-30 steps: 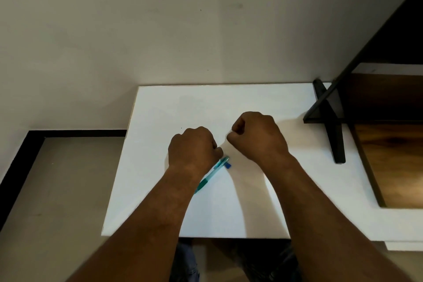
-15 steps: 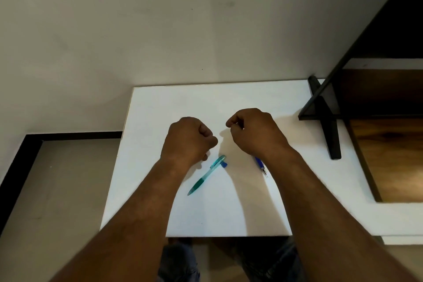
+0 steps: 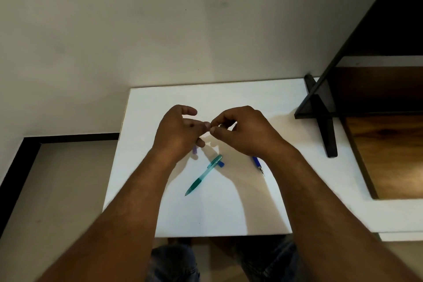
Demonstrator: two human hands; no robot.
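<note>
Room: pale, scuffed wall (image 3: 160,30) behind, with a white table (image 3: 229,213) pushed flat against it.
Floor: beige floor (image 3: 57,178) with a black border, off to the left and below the table.
Left hand: the left hand (image 3: 177,131) hangs above the middle of the table with its fingers loosely curled and the forefinger lifted. One fingertip reaches across to meet the other hand, probably to steady or receive something. I cannot tell whether it actually grips anything.
Purple piece: a short purple piece (image 3: 195,150) lies on the table, half hidden under the left hand (it looks set aside within easy reach).
Teal pen: a teal pen (image 3: 203,175) lies slantwise between the two forearms, tip toward the person, touched by neither hand.
Blue bit: a small blue bit (image 3: 221,164) sits right against the pen's upper end.
Small part: a small part (image 3: 220,125) is held above the table between the two hands. It is too tiny to identify.
Right hand: the right hand (image 3: 247,131) has its fingers narrowed to a pinch on that small part, thumb against forefinger, the sort of grip fine fitting work asks for.
Blue pen part: a blue pen part (image 3: 258,163) with a thin bare tip lies just beside the right wrist (a pen taken apart, by my guess).
Black stand: a black stand (image 3: 325,119) rests its foot on the table's right end, well apart from the hands.
Wooden shelf: a wooden shelf (image 3: 389,151) stands at the far right.
</note>
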